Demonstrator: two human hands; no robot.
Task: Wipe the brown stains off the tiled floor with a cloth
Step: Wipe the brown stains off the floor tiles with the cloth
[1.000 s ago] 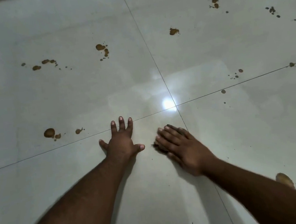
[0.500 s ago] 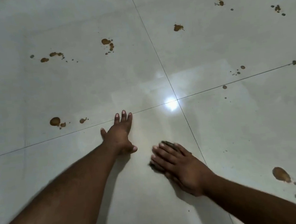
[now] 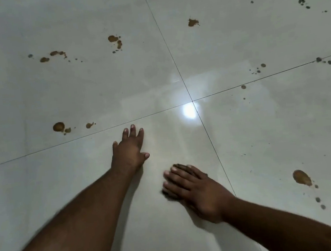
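My right hand (image 3: 194,191) lies flat on the pale tiled floor (image 3: 262,125), pressing down a small dark cloth (image 3: 164,192). Only thin dark edges of the cloth show past my fingertips. My left hand (image 3: 129,149) rests palm-down on the floor, fingers apart and empty, just beyond and left of the right hand. Brown stains dot the tiles: a round one (image 3: 58,126) left of my left hand, an oval one (image 3: 301,177) to the right of my right hand, and smaller blots farther off (image 3: 113,38), (image 3: 192,22).
Dark grout lines cross at a junction (image 3: 192,101) beside a bright light reflection (image 3: 188,110). More small brown and grey specks lie at the far right (image 3: 301,0) and at the upper left (image 3: 55,53).
My right hand has slid back toward me over the tile with the cloth under it. My left hand has stayed almost in place. The view has tilted slightly.
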